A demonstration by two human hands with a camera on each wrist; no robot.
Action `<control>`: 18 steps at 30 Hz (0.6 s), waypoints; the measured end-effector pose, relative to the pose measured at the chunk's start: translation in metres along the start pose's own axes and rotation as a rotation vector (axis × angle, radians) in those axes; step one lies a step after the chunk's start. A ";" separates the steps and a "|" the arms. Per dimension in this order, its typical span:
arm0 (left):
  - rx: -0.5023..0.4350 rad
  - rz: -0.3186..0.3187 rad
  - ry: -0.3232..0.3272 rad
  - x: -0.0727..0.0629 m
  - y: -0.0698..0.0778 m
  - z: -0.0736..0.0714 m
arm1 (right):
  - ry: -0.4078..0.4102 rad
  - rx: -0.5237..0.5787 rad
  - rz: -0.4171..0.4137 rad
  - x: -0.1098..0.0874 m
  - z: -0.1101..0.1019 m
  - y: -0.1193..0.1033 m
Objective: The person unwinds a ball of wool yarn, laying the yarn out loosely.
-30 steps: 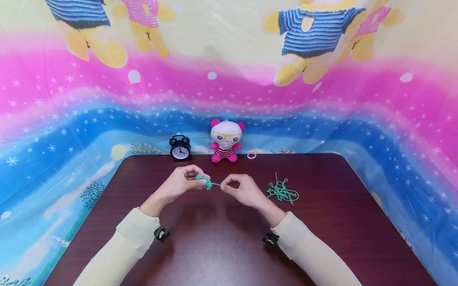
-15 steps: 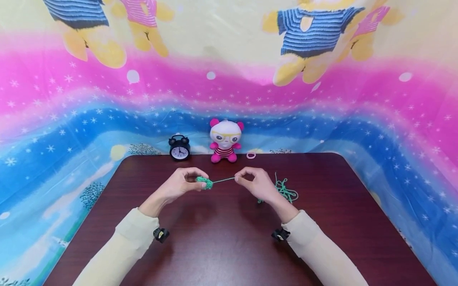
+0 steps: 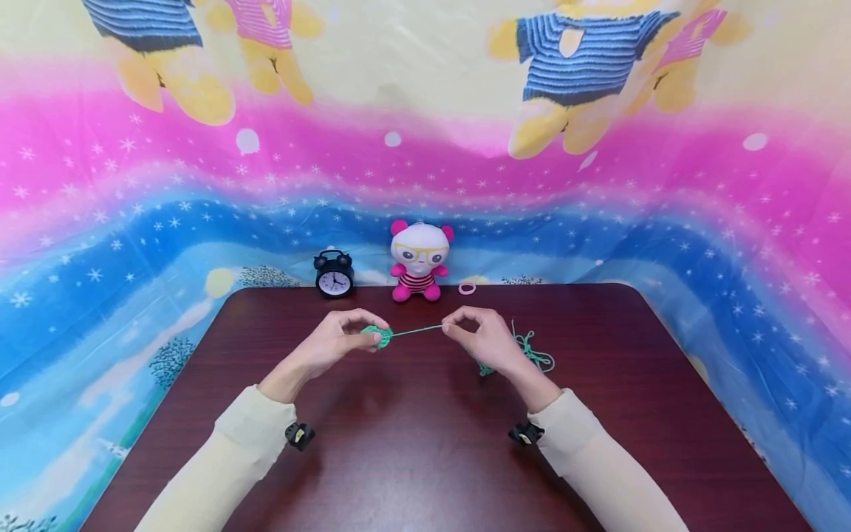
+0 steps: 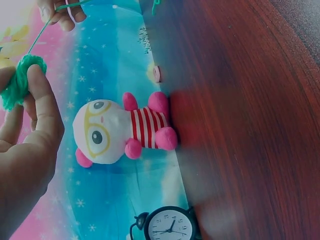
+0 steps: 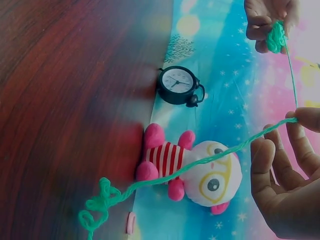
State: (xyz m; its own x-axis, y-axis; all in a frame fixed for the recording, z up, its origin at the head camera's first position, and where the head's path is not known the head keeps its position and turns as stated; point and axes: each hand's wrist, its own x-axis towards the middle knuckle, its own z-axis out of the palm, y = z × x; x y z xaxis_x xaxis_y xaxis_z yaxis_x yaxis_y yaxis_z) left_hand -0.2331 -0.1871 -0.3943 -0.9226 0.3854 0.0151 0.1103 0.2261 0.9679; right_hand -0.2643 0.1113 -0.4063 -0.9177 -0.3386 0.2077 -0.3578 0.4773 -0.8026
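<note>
Sitting beyond the green yarn [image 4: 21, 79]: black clock [image 3: 334, 283], toy panda [image 3: 420, 258], pink ring [image 5: 131, 223].

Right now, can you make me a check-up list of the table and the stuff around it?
Surface: reddish-brown table, shiny.
Job's things: green yarn bundle, a straight strand leading from it, and a loose yarn tangle on the right.
Clutter: alarm clock, panda toy and pink ring along the back edge.
Fingers: left fingers pinch the bundle; right fingers pinch the strand.
Cables: nothing seen.
Surroundings: cloth printed with toy figures and snowflakes.
</note>
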 end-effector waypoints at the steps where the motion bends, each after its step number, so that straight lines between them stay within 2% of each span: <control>1: -0.012 0.005 0.007 0.000 -0.001 0.000 | 0.000 -0.003 0.001 0.000 0.000 0.000; 9: -0.076 0.005 0.016 0.000 0.000 -0.002 | 0.019 -0.003 0.010 -0.001 -0.009 0.007; 18: 0.012 -0.001 0.008 -0.003 -0.004 -0.008 | 0.070 0.034 0.051 -0.004 -0.029 0.016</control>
State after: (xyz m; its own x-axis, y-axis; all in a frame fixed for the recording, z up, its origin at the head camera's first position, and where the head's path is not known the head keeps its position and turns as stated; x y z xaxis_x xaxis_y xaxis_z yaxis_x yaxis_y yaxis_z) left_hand -0.2336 -0.1959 -0.3963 -0.9257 0.3779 0.0161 0.1135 0.2370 0.9649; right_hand -0.2717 0.1438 -0.4036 -0.9449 -0.2564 0.2034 -0.3050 0.4643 -0.8315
